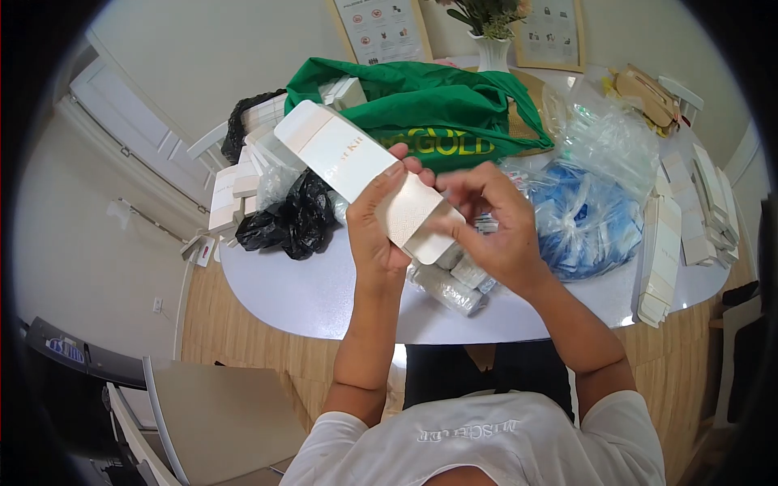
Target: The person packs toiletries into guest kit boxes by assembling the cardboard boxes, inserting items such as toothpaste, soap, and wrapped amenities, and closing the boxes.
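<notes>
My left hand (377,219) is closed around a white and cream folding carton (336,154) with "Kit" printed in gold. The carton slants over the table, its lower end open with a flap (429,245) sticking out. At that open end is my right hand (506,231), thumb and fingers apart and blurred by motion. Its thumb is close to the flap; whether they touch I cannot tell. Below the carton, several plastic-wrapped rolls (450,290) lie on the white table (279,300), partly hidden by my hands.
A green bag (413,89) lies behind my hands. Flat cartons (660,259) are stacked at right, more white cartons (231,194) at left beside a black plastic bag (292,223). A clear bag of blue items (579,223) sits right. A vase (492,53) stands at the back.
</notes>
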A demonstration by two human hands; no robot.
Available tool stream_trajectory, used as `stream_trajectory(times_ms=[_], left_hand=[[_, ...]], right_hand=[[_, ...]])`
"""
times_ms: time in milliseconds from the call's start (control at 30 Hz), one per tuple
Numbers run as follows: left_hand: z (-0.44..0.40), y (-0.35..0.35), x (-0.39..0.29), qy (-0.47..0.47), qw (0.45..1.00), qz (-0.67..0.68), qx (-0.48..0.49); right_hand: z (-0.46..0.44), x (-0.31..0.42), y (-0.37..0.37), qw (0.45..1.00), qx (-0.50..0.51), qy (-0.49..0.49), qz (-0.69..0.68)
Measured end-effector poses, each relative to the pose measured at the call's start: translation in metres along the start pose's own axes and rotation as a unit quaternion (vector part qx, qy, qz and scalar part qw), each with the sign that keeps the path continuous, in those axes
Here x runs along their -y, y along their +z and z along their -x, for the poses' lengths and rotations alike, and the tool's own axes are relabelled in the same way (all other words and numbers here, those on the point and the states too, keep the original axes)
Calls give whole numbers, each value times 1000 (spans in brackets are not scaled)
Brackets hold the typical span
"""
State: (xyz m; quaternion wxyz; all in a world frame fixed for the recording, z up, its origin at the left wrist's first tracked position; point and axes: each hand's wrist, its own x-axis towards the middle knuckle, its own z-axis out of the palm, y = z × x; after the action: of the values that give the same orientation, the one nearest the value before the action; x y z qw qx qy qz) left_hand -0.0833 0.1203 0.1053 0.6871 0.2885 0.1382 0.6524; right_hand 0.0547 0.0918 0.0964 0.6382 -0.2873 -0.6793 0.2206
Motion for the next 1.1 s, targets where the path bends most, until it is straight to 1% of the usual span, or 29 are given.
stream_trajectory(times_ms=[67, 133, 167, 233, 300, 367, 433, 500, 533, 567, 600, 633, 667, 700, 733, 800, 867, 933, 967, 1000, 1067, 1100], left_hand=[[-4, -7, -4, 16, 999, 35, -7], [-4, -8, -4, 14, 999, 41, -18], [-4, -8, -4, 12, 999, 39, -15], [-4, -8, -1, 4, 999, 37, -12], [-1, -3, 1, 17, 999, 29, -34], [1, 1, 4, 24, 999, 18, -40], [5, 6, 9, 30, 999, 7, -44], [10, 10, 16, 96, 994, 2, -57], [13, 12, 17, 94, 994, 0, -56], [15, 13, 19, 132, 989, -26, -67], [16, 14, 20, 171, 981, -51, -77], [14, 9, 20, 180, 979, -50, -77], [12, 6, 19, 180, 979, -52, -76], [10, 6, 18, 199, 975, -50, -88], [9, 8, 16, 218, 970, -47, -99], [13, 11, 17, 202, 971, -68, -111], [14, 9, 22, 211, 970, -71, -93], [15, 13, 24, 206, 970, -76, -101], [15, 15, 24, 206, 969, -77, -112], [15, 15, 24, 205, 969, -80, -110], [15, 13, 23, 210, 971, -55, -104], [16, 14, 25, 209, 971, -59, -103]], right_hand=[[0, 4, 5, 997, 4, 47, -63], [4, 1, 9, 994, 41, -85, 49], [5, 1, 8, 990, 59, -93, 86], [8, -3, 9, 991, 58, -83, 89], [10, -6, 11, 992, 56, -73, 91], [12, -7, 16, 988, 13, -98, 119], [14, -9, 17, 989, 3, -90, 119], [16, -8, 18, 989, -7, -83, 118], [17, -6, 20, 998, -26, -4, 58], [18, -5, 21, 996, -44, 76, -3], [17, -3, 24, 996, -47, 77, -3], [15, -1, 28, 978, -72, 115, -159], [13, 2, 29, 934, -94, 148, -311], [11, 7, 23, 923, -57, 192, -330], [10, 9, 22, 922, -60, 191, -332], [8, 11, 20, 889, -4, 231, -396], [12, 4, 22, 890, -22, 240, -386], [15, -1, 21, 862, -27, 278, -424], [14, 0, 24, 854, -56, 283, -432], [14, 1, 23, 853, -59, 282, -434], [14, 3, 21, 812, -37, 322, -485], [15, 2, 21, 811, -40, 321, -488]])
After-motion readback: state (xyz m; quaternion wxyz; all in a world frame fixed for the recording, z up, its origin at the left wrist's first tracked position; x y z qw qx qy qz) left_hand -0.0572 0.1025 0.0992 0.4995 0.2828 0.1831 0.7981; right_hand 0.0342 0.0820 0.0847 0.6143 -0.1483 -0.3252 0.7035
